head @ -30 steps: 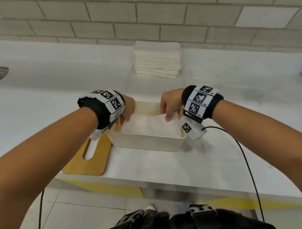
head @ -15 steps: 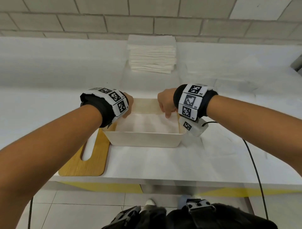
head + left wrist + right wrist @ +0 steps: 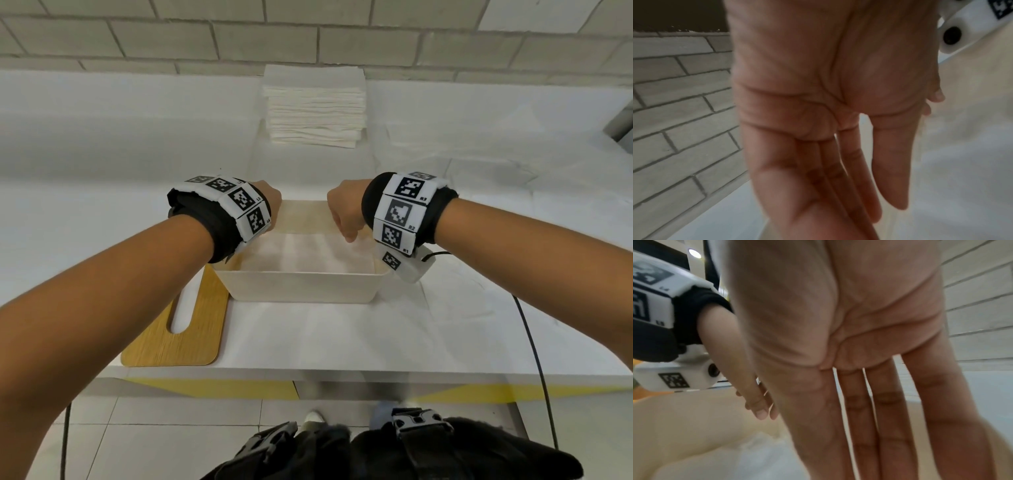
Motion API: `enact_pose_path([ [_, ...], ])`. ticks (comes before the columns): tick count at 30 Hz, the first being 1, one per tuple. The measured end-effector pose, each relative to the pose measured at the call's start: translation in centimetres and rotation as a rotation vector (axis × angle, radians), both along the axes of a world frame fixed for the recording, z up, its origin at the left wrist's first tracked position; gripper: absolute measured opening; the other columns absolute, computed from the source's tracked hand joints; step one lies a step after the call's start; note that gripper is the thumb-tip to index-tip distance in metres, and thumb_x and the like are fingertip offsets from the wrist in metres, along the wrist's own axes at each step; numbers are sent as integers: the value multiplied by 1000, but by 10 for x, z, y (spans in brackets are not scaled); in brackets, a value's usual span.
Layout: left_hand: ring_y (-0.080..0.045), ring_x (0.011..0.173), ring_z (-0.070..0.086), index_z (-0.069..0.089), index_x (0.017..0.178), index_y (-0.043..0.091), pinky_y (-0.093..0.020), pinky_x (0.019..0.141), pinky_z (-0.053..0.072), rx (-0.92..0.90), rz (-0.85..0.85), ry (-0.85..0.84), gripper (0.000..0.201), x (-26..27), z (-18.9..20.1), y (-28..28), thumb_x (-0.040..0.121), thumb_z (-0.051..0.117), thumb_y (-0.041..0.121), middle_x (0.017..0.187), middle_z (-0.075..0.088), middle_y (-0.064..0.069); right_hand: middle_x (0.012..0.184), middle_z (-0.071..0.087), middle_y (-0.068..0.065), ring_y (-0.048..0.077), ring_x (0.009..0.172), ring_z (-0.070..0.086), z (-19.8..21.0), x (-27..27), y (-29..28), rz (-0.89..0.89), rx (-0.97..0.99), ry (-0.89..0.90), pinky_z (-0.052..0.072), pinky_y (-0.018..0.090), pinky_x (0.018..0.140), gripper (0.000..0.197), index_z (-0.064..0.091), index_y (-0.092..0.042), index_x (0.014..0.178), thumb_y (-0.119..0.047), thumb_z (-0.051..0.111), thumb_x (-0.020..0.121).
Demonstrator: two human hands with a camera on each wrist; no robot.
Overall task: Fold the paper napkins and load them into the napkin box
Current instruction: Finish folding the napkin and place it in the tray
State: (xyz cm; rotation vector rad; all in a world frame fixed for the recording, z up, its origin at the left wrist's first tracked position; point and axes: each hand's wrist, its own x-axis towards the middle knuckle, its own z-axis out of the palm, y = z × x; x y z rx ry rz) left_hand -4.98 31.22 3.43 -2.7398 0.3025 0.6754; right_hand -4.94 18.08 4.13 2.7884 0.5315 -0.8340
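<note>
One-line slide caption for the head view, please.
Both hands, left hand and right hand, over cream plastic napkin box holding white folded napkin.

Right wristband (image 3: 404,212) tags read R1, R2, R3

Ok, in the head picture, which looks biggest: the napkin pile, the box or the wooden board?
1. Cream plastic napkin box
2. Tan wooden cutting board, though partly hidden
3. White stack of paper napkins, farther away, so unsure

The head camera looks down from above at the box (image 3: 301,284) on the surface (image 3: 342,335), while both wrist cameras sit close behind straight fingers (image 3: 890,170), sharing that box.
</note>
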Motion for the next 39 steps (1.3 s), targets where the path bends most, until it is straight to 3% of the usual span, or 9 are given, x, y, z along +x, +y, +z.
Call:
enact_pose_path([
  [2, -17, 56, 47, 51, 67, 6, -22, 50, 37, -25, 41, 66, 25, -1, 7, -10, 92, 54, 11, 63, 51, -4, 95, 67, 8, 21, 91, 60, 1, 1, -1, 2, 33, 21, 48, 26, 70, 30, 66, -3, 110, -17, 69, 83],
  [4, -14, 55, 50, 62, 94, 2, -21, 52, 39, -136, 80, 116, 16, -1, 18, -22, 94, 54, 17, 87, 67, -8, 81, 62, 4, 18, 84, 56, 4, 2, -4, -6, 75, 54, 43, 20, 57, 30, 66, -4, 109, -20, 68, 84],
  [6, -14, 58, 54, 62, 108, 0, -20, 54, 44, -286, 77, 110, 24, 0, 31, -35, 94, 53, 18, 97, 68, -10, 92, 66, 4, 16, 86, 59, 11, 6, -8, -39, 165, 86, 43, 16, 55, 32, 65, -5, 111, -24, 67, 85],
  [9, -21, 74, 63, 64, 109, 1, -24, 62, 52, -511, 110, 46, 23, 5, 49, -51, 92, 55, 15, 91, 66, -8, 99, 68, 5, 16, 86, 63, 28, 15, -23, -116, 389, 83, 49, 13, 54, 33, 62, -9, 113, -26, 66, 86],
  [13, -17, 77, 66, 63, 108, 9, -27, 66, 55, -779, 197, -32, 22, 16, 63, -70, 90, 59, 21, 87, 67, -2, 86, 66, -3, 10, 81, 63, 52, 25, -71, -245, 578, -40, 54, 27, 74, 27, 67, -15, 106, -31, 66, 84],
  [18, -11, 76, 66, 62, 106, 14, -26, 69, 56, -1021, 226, -18, 22, 22, 69, -119, 91, 58, 29, 89, 69, 1, 118, 60, -2, 16, 105, 57, 44, 35, -162, -461, 626, -175, 52, 36, 88, 42, 58, -26, 121, -41, 66, 83],
  [30, -13, 80, 66, 61, 106, 14, -28, 72, 56, -1132, 236, 48, 24, 23, 46, -263, 91, 58, 33, 94, 69, -2, 140, 42, 2, 21, 128, 43, -32, 32, -334, -581, 416, 18, 38, 34, 104, 51, 50, -22, 130, -40, 65, 85],
  [35, -18, 83, 64, 59, 111, 8, -31, 73, 55, -932, 400, 132, 32, 33, 7, -292, 92, 57, 33, 93, 65, -3, 145, 38, 4, 21, 132, 37, -52, 30, -351, -514, 432, 47, 32, 29, 103, 61, 41, -18, 139, -41, 63, 86],
  [39, -25, 87, 62, 56, 115, -2, -41, 85, 55, -746, 536, 162, 40, 39, -25, -294, 93, 55, 31, 99, 62, -9, 144, 33, 9, 27, 132, 35, -71, 31, -348, -471, 390, 31, 34, 36, 105, 79, 31, -21, 143, -49, 67, 79],
])
